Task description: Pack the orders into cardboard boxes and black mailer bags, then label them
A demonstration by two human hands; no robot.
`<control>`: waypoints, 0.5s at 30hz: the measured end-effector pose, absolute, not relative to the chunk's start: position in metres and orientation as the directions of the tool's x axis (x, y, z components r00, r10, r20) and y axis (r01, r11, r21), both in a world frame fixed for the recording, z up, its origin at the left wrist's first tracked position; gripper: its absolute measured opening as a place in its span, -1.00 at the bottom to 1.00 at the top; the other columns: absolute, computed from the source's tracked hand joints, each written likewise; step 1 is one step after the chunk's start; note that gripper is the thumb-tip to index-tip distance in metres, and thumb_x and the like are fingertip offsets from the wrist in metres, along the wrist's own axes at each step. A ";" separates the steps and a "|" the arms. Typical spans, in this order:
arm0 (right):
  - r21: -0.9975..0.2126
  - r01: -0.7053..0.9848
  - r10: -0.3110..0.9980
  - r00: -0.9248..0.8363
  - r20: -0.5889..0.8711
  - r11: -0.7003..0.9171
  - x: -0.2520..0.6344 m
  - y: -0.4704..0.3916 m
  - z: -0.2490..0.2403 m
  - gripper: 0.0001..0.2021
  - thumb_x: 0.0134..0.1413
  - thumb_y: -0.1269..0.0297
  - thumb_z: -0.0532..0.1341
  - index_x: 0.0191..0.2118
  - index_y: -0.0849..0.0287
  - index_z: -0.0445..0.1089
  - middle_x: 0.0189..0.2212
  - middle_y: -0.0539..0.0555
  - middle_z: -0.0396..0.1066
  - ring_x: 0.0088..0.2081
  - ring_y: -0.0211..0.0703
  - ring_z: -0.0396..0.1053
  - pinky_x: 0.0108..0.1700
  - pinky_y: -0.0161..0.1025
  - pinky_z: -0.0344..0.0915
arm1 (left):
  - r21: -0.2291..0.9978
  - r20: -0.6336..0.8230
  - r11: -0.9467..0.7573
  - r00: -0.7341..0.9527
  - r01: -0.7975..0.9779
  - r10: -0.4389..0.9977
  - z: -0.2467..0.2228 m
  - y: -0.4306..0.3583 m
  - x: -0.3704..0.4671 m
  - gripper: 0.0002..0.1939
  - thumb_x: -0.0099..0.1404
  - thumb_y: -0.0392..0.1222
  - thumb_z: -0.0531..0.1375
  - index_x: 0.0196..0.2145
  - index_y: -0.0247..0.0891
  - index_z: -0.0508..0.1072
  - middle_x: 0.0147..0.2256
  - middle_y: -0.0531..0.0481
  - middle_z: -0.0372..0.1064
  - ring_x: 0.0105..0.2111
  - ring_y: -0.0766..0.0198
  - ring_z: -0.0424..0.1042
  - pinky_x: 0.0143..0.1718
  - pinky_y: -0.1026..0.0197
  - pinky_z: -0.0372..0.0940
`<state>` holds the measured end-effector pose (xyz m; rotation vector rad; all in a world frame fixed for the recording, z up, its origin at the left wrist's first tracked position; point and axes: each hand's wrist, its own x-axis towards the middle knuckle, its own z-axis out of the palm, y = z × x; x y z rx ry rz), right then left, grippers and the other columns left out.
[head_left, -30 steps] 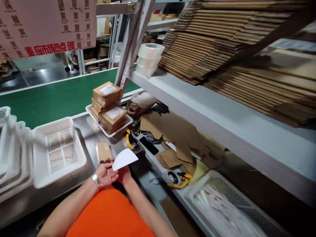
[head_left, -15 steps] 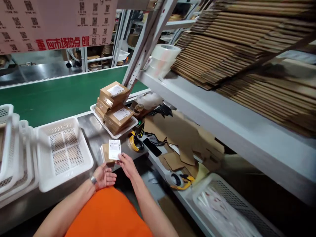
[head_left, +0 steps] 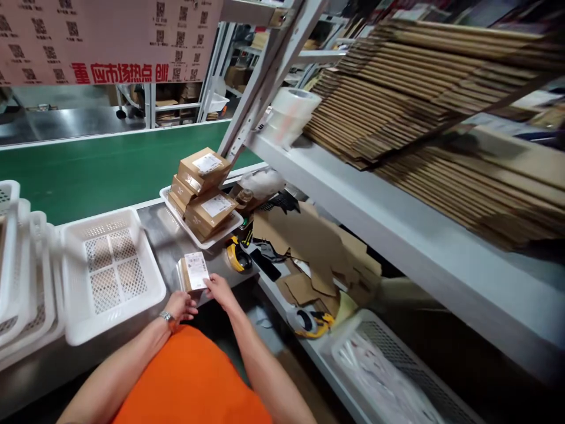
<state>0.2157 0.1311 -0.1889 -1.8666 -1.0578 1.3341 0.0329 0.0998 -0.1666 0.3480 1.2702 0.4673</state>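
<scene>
The right hand (head_left: 220,291) has its grip closed: the thumb and fingers pinch the white label (head_left: 196,271) at its lower right corner. This label lies over the small cardboard box (head_left: 187,281), near the front edge of the counter (head_left: 165,241); whether it is already stuck, I cannot tell. The left hand (head_left: 180,306) is at the near side of the box, with the grip partly open and the fingers a little bent. It holds nothing visible, and its contact with the box is not clear. The yellow tape dispenser (head_left: 238,254) is near the right edge of the counter.
</scene>
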 end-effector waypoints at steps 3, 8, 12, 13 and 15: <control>-0.781 0.293 0.834 0.192 -0.518 -0.552 0.209 0.134 -0.194 -0.83 0.19 0.28 0.32 -0.40 0.12 0.37 -0.60 -0.05 0.45 -0.56 -0.21 0.45 -0.53 -0.35 0.38 | 0.525 -0.815 0.845 0.225 -0.104 0.534 -0.166 0.099 0.034 -0.86 0.41 -0.29 0.22 -0.12 -0.23 0.33 -0.39 0.08 0.45 -0.49 0.33 0.49 -0.40 0.29 0.27; -0.688 0.409 0.796 0.218 -0.564 -0.600 0.203 0.139 -0.197 -0.89 0.31 0.34 0.22 -0.28 0.18 0.46 -0.52 0.02 0.56 -0.52 -0.19 0.53 -0.47 -0.35 0.43 | 0.521 -0.822 0.851 0.231 -0.065 0.521 -0.163 0.098 0.032 -0.83 0.38 -0.35 0.17 -0.08 -0.23 0.32 -0.42 0.08 0.47 -0.51 0.33 0.50 -0.41 0.30 0.29; -0.565 0.570 0.779 0.242 -0.578 -0.596 0.202 0.144 -0.194 -0.80 0.36 0.33 0.17 -0.20 0.23 0.55 -0.53 0.06 0.59 -0.51 -0.15 0.55 -0.41 -0.32 0.43 | 0.515 -0.824 0.855 0.245 -0.052 0.511 -0.161 0.096 0.030 -0.89 0.40 -0.34 0.14 -0.13 -0.23 0.31 -0.42 0.07 0.47 -0.52 0.34 0.49 -0.44 0.32 0.27; -0.531 0.614 0.780 0.244 -0.576 -0.584 0.202 0.146 -0.192 -0.79 0.37 0.32 0.17 -0.19 0.22 0.58 -0.51 0.08 0.61 -0.47 -0.13 0.57 -0.36 -0.30 0.44 | 0.515 -0.823 0.855 0.249 -0.053 0.511 -0.161 0.095 0.030 -0.90 0.40 -0.33 0.14 -0.14 -0.22 0.31 -0.41 0.07 0.47 -0.52 0.35 0.49 -0.45 0.32 0.27; -0.460 0.696 0.785 0.245 -0.569 -0.551 0.202 0.148 -0.188 -0.78 0.36 0.29 0.20 -0.17 0.20 0.62 -0.45 0.11 0.65 -0.34 -0.06 0.64 -0.22 -0.27 0.47 | 0.513 -0.821 0.857 0.260 -0.055 0.508 -0.161 0.094 0.029 -0.92 0.40 -0.32 0.16 -0.18 -0.22 0.31 -0.41 0.07 0.47 -0.52 0.36 0.49 -0.45 0.34 0.28</control>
